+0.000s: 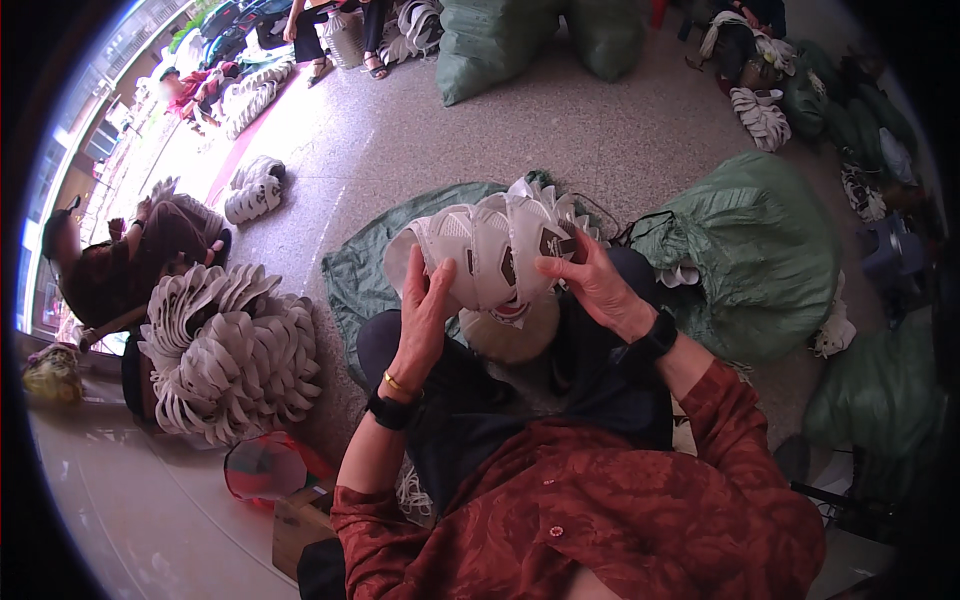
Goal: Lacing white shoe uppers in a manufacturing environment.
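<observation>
A row of nested white shoe uppers with dark patches is held up over my lap. My left hand grips its left end, the thumb and fingers pressed to the pale material. At the right end my right hand is closed on the uppers, thumb lying by a dark patch and the other fingers partly hidden behind. Below the row, between my knees, a round tan surface shows; its kind is unclear. Under and behind the uppers, a green woven sheet is spread on the floor.
A big heap of bundled uppers stands at left, beside a seated person. A smaller bundle lies beyond. To the right sits a full green sack; more green sacks stand at the back. A wooden box is near my left elbow.
</observation>
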`<state>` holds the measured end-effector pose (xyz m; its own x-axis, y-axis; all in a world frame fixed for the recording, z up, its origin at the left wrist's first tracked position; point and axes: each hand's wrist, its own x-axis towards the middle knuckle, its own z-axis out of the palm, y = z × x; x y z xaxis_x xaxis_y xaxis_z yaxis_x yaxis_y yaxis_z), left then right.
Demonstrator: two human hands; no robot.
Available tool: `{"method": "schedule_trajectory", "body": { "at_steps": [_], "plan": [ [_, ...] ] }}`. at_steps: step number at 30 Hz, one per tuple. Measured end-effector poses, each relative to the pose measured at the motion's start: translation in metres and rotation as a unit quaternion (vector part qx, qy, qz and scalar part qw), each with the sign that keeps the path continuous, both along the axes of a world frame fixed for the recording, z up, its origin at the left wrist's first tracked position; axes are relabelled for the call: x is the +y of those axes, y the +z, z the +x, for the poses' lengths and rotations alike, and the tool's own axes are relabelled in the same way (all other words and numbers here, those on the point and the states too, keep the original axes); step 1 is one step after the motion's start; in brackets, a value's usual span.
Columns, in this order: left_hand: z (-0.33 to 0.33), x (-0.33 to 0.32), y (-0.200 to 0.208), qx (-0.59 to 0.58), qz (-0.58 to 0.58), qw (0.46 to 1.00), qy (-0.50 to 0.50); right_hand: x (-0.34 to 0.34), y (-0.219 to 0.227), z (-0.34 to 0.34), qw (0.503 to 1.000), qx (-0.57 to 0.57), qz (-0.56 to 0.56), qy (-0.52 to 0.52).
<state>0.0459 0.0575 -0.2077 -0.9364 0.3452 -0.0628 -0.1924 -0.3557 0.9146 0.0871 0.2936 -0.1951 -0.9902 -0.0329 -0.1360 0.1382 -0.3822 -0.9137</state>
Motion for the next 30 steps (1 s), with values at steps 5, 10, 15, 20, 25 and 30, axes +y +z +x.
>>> {"method": "schedule_trajectory", "body": {
  "at_steps": [5,10,15,20,25,30],
  "plan": [
    [0.002,0.000,-0.007,-0.014,0.040,0.999,0.005,0.003,0.007,-0.003,0.991,0.028,0.131,0.028],
    [0.000,0.001,-0.004,-0.011,0.038,0.999,0.014,-0.004,0.015,0.006,0.987,0.065,0.143,-0.011],
    [-0.002,0.005,-0.002,0.037,0.004,0.999,0.021,0.005,0.015,-0.004,0.984,0.077,0.158,0.004],
    [0.002,0.005,-0.004,0.061,-0.021,0.998,0.006,0.015,0.023,-0.011,0.952,0.106,0.283,0.048],
    [0.001,0.004,-0.006,0.015,0.015,1.000,0.001,0.001,0.028,-0.012,0.974,0.068,0.192,0.095],
    [-0.002,0.012,-0.009,0.014,0.049,0.999,0.008,-0.006,0.010,-0.018,0.995,0.015,0.098,0.029]
  ]
}}
